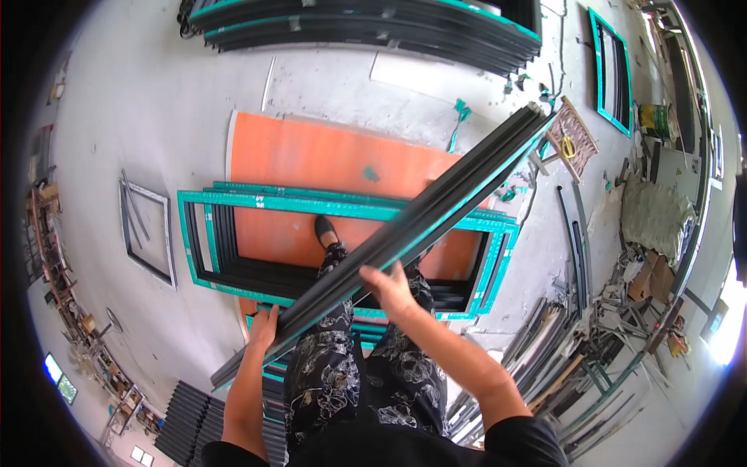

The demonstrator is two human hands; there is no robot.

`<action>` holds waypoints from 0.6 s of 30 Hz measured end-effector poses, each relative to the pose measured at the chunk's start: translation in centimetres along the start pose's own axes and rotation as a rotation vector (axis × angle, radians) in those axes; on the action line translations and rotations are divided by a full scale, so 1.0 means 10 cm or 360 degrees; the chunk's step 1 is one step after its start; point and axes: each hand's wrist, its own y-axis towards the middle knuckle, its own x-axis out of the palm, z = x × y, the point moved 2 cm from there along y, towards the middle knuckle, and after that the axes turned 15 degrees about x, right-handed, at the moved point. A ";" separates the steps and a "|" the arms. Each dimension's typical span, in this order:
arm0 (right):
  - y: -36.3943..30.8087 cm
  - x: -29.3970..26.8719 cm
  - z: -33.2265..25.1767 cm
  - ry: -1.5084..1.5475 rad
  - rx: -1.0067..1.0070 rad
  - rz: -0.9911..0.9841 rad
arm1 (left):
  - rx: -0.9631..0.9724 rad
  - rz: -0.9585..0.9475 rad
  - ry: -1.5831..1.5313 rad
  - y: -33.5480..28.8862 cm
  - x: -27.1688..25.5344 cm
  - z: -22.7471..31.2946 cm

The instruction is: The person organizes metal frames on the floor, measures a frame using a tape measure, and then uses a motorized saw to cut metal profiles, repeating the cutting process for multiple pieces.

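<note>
A long black frame (436,198) with teal film along its side is tilted edge-on across my body, from low left to high right. My left hand (263,327) grips it near its lower left end. Around its middle edge, my right hand (389,292) is closed, thumb and fingers showing on top. Below it lies a stack of teal-filmed black rectangular frames (311,204), partly hidden by the held one. One of my feet, in a dark shoe (322,226), stands inside the stack's opening.
Under the stack is an orange board (327,148). More black frames (373,31) are piled at the far side. A small stool (572,140) with yellow-handled scissors (568,145) stands beyond the held frame's upper end. Loose profiles (545,342) lie right; a grey frame (148,233) lies left.
</note>
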 end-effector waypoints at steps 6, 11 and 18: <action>-0.70 -0.64 -0.17 0.0217 0.0038 -0.0128 | -0.0113 -0.0110 -0.0166 -0.63 0.33 0.51; -0.76 -0.97 -0.33 0.0242 -0.0095 -0.0305 | -0.0184 -0.0040 -0.0089 -0.63 0.46 0.67; -0.64 -0.91 -0.39 0.0212 -0.0026 -0.0253 | -0.0262 0.0082 -0.0080 -0.36 0.58 0.33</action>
